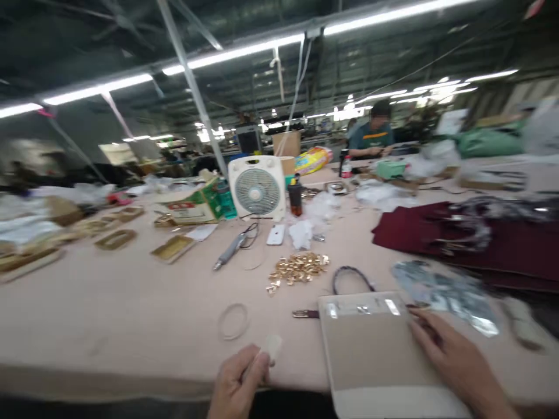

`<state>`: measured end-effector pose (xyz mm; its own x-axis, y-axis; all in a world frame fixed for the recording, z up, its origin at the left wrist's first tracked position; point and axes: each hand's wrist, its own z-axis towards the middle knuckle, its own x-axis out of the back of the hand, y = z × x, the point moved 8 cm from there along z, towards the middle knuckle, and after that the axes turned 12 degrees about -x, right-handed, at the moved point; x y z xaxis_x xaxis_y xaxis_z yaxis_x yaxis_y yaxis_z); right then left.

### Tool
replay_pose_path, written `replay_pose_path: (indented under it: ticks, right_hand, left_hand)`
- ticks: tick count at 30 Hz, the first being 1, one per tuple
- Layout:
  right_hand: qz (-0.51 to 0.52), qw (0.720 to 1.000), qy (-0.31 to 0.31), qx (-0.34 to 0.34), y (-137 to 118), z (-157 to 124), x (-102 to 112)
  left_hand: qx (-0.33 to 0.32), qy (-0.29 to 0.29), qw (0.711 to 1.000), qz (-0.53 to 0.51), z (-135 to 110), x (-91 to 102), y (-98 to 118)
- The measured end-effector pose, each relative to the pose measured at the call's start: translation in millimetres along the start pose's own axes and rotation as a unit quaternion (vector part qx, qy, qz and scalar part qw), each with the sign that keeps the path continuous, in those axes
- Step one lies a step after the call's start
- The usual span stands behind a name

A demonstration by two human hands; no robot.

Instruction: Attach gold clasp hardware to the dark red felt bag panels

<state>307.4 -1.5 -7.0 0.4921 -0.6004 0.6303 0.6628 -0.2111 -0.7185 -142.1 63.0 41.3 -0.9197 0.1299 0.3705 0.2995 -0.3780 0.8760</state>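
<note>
Logging the hands first. What does the left hand (pixel 238 372) have?

A small pale piece (pixel 271 347), pinched at the fingertips. The grip looks together on it, though blur hides its shape. It seems light and soft, so a fingertip pinch should do.

And the right hand (pixel 456 356)?

At the right edge of a beige fabric panel (pixel 371 349), which lies flat on the surface (pixel 131 308) near the front. Its fingers (pixel 430 331) touch that edge just beside a dark strip (pixel 419 305). I cannot tell whether the grip is clamped on the strip or apart and resting.

How will the panel handle?

Light and limp, I judge, with some body from its layers. Best taken at the bare side edges, away from the shiny strips (pixel 362 305) along the top.

What lies close?

A dark cord loop (pixel 351 278) behind it, a metal-tipped strap (pixel 305 314) to its left, crumpled silver foil (pixel 445 297) to its right.

Hard to make out?

The panel's lower end runs out of frame, and the fingers hide part of the dark strip.
</note>
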Motion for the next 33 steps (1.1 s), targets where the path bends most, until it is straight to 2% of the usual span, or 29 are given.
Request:
replay_pose_path:
  ticks: [2,5,7,9,11,13,17,20,25,29,33]
  right_hand:
    - [-0.010,0.999,-0.051,-0.013,5.3,7.4,7.6]
    - [0.005,0.999,-0.048,-0.011,0.8,11.5,11.2]
    - [0.034,0.999,-0.002,0.000,-4.1,9.2,18.7]
    - [0.078,0.996,0.044,0.011,-7.3,5.0,30.9]
    - [0.135,0.990,0.043,0.014,-11.0,2.9,38.8]
    - [0.187,0.982,-0.032,0.026,-23.7,2.4,33.5]
    - [0.193,0.940,-0.270,0.082,-72.6,-8.8,-5.5]
    - [0.179,0.912,-0.359,0.086,-91.2,-15.4,-30.8]
    - [0.207,0.908,-0.359,0.057,-80.5,-16.0,-44.3]
    - [0.205,0.912,-0.351,0.063,-75.3,-18.3,-43.5]
    - [0.203,0.916,-0.338,0.077,-78.2,-18.2,-41.7]
  left_hand:
    - [0.018,-0.090,0.993,-0.076,16.2,-55.1,11.9]
    - [0.025,-0.204,0.970,-0.131,32.9,-124.0,31.7]
    - [0.014,-0.241,0.959,-0.146,41.9,-153.5,41.8]
    - [0.010,-0.263,0.952,-0.154,48.1,-173.6,46.0]
    - [0.018,-0.279,0.946,-0.163,50.5,-187.8,45.8]
    - [0.025,-0.290,0.941,-0.171,49.9,-197.9,44.9]
    - [0.002,-0.293,0.942,-0.165,46.6,-206.6,46.2]
    - [-0.026,-0.295,0.943,-0.154,44.5,-206.9,48.4]
    - [-0.053,-0.292,0.952,-0.079,45.7,-202.2,52.8]
    - [-0.014,-0.276,0.961,0.018,48.8,-196.1,49.7]
    - [-0.011,-0.231,0.973,0.020,52.9,-188.7,49.3]
